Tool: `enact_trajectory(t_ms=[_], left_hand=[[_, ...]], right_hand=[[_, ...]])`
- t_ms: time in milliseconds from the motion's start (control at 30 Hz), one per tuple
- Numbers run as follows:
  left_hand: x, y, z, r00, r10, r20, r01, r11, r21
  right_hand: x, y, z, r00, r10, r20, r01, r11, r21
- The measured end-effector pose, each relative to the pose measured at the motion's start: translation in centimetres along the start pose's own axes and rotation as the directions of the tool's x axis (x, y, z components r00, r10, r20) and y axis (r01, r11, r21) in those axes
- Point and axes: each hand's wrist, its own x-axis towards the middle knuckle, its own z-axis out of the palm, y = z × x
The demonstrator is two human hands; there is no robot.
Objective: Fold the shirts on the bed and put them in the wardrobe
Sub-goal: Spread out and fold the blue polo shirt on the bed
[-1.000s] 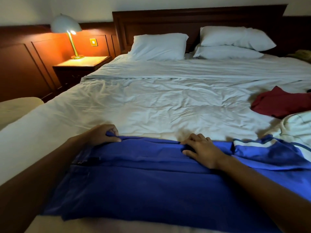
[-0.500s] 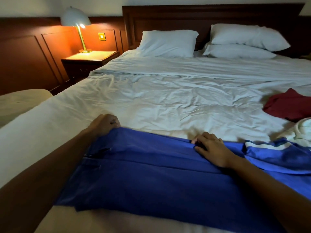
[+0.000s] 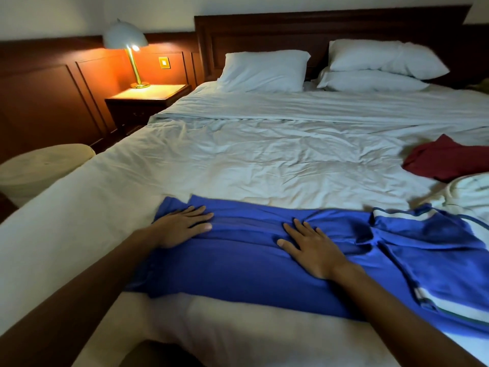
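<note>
We are pressing our left hand [image 3: 182, 226] and our right hand [image 3: 312, 250] flat on the blue shirt [image 3: 238, 274], with the fingers straight, slightly spread and gripping nothing. The shirt is lying across the near edge of the bed [image 3: 264, 160]. Its far long edge is turned over into a doubled band under both palms, and a white-striped sleeve [image 3: 428, 234] is trailing off to the right.

We are judging this to be the smoothing of a lengthwise fold, so the task is looking early. A dark red shirt [image 3: 447, 162] and a whitish garment with thin dark lines [image 3: 468, 192] are lying rumpled at the right side of the bed, and the wardrobe is not showing anywhere in view.

The next move, as we are reading it, is calling for the right hand to pinch the loose sleeve and lay it over the body. The left hand would be pinning the band meanwhile, so the smooth cloth is not sliding open. A crosswise fold would follow.

We are finding no brand, label or readable writing on the shirts, and the small wall plate [image 3: 164, 62] beside the lamp [image 3: 125, 38] is showing nothing legible
</note>
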Motion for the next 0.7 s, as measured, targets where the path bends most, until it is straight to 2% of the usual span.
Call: enact_trajectory(t_ms=[133, 233, 300, 400, 467, 600, 700], left_hand=[[-1.7, -0.3, -1.1, 0.959, -0.253, -0.128, 0.253, 0.967, -0.021], [-2.9, -1.0, -1.2, 0.899, -0.428, -0.09, 0.402, 0.889, -0.219], [-3.5, -1.1, -1.5, 0.898, -0.435, -0.058, 0.386, 0.846, -0.368], [-4.3, -0.7, -1.5, 0.956, -0.283, -0.081, 0.205, 0.835, -0.51], [-4.9, 0.0, -1.1, 0.971, -0.224, -0.086, 0.14, 0.818, -0.557], [-5.5, 0.1, 0.4, 0.952, -0.265, -0.156, 0.083, 0.711, -0.698], [-5.7, 0.9, 0.6, 0.944, -0.311, -0.113, 0.102, 0.596, -0.797]], right_hand=[[-1.3, -0.6, 0.3, 0.999, 0.042, -0.001, -0.042, 0.999, 0.003], [-2.0, -1.6, 0.9, 0.995, 0.074, -0.063, -0.075, 0.997, -0.011], [-2.4, -2.5, 1.4, 0.992, 0.093, -0.091, -0.097, 0.995, -0.04], [-2.7, -3.1, 1.9, 0.986, 0.11, -0.122, -0.118, 0.991, -0.068], [-2.7, -3.0, 2.0, 0.986, 0.11, -0.123, -0.12, 0.99, -0.075], [-2.5, -2.9, 2.0, 0.987, 0.108, -0.119, -0.117, 0.99, -0.076], [-2.7, -3.1, 2.1, 0.987, 0.106, -0.119, -0.116, 0.99, -0.076]])
